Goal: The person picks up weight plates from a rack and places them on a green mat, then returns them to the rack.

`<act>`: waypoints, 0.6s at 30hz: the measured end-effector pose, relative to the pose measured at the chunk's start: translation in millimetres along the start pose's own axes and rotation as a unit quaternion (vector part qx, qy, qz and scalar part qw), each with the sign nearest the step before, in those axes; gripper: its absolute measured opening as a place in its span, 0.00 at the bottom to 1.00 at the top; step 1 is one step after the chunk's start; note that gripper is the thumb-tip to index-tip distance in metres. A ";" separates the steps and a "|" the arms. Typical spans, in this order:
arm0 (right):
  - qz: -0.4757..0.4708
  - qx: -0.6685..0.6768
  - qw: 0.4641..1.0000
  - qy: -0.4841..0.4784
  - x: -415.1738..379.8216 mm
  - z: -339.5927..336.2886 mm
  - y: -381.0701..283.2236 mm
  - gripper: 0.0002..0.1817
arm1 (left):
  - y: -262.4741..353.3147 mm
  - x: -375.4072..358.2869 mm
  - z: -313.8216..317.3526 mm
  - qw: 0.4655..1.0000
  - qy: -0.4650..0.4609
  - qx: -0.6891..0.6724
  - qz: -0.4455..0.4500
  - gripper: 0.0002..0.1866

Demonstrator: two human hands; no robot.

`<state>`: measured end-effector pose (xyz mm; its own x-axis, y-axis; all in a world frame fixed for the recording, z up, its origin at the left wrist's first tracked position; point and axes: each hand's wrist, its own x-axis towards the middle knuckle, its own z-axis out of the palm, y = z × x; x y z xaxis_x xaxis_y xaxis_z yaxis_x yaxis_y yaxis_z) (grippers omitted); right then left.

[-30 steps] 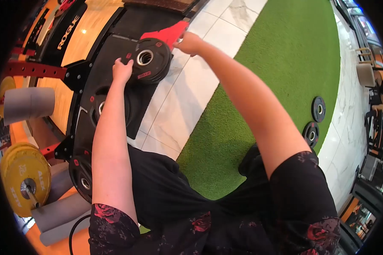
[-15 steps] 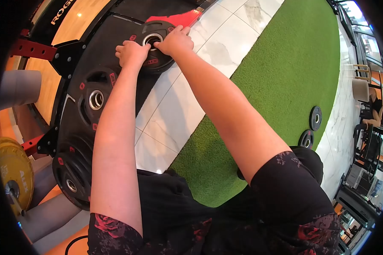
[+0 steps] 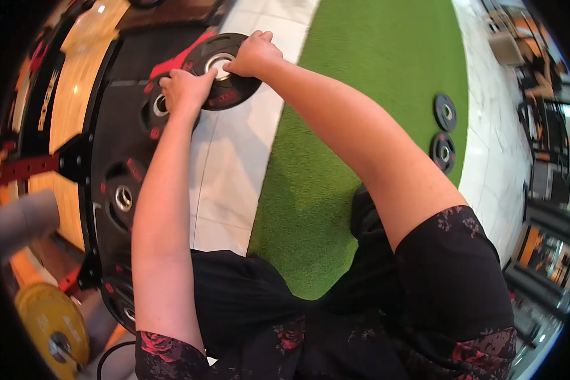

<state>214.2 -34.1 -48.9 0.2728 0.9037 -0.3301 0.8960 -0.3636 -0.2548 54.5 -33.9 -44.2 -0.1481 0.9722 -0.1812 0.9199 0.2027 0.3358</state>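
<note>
Both my hands grip a black weight plate [image 3: 234,88] with red lettering and a metal-ringed centre hole. At its left side is my left hand [image 3: 187,92], with the thumb reaching toward the hole. My right hand [image 3: 259,56] holds the right side, fingers over the rim and thumb at the ring. White floor tile shows through the hole. Another black plate [image 3: 151,114] lies on the dark mat, partly covered by my left hand. Nearer to me, along my left forearm, is a further weight plate [image 3: 115,183].
A yellow plate [image 3: 41,323] hangs on a bar at lower left, near a red rack arm [image 3: 25,168]. Two small plates [image 3: 445,113] lie on the green turf [image 3: 386,38] at right. White tiles [image 3: 231,145] run between mat and turf. A person [image 3: 541,73] is far right.
The held plate has come off the plate beneath it and shifted right, over the tile edge. The lower plate now shows at left. My view has turned as well.
</note>
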 end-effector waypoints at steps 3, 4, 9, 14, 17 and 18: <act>0.033 -0.018 0.999 0.033 -33.8 -44.8 87.7 0.49 | 68.1 -27.4 44.2 0.995 -0.079 -0.029 0.048 0.54; 0.051 -0.023 0.998 0.026 -51.5 -59.6 118.6 0.49 | 98.0 -52.9 57.0 0.995 -0.077 -0.051 0.041 0.55; 0.236 0.022 0.971 0.041 -121.6 -74.8 305.4 0.55 | 216.2 -164.5 134.6 0.961 -0.196 -0.057 0.184 0.56; 0.349 0.030 0.935 0.052 -241.5 -63.9 442.6 0.53 | 284.3 -291.3 231.1 0.897 -0.337 -0.072 0.277 0.57; 0.440 0.078 0.892 0.072 -326.1 -11.6 504.6 0.53 | 293.1 -363.7 283.5 0.855 -0.371 -0.037 0.361 0.53; 0.482 0.107 0.866 0.082 -353.9 8.8 522.6 0.53 | 291.4 -386.6 306.7 0.832 -0.393 -0.038 0.388 0.49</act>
<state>582.8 -546.0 -73.3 0.9197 0.1708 -0.3535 0.1438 -0.9844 -0.1017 491.2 -386.5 -159.9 0.7920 0.4424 -0.4208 0.5968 -0.4152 0.6866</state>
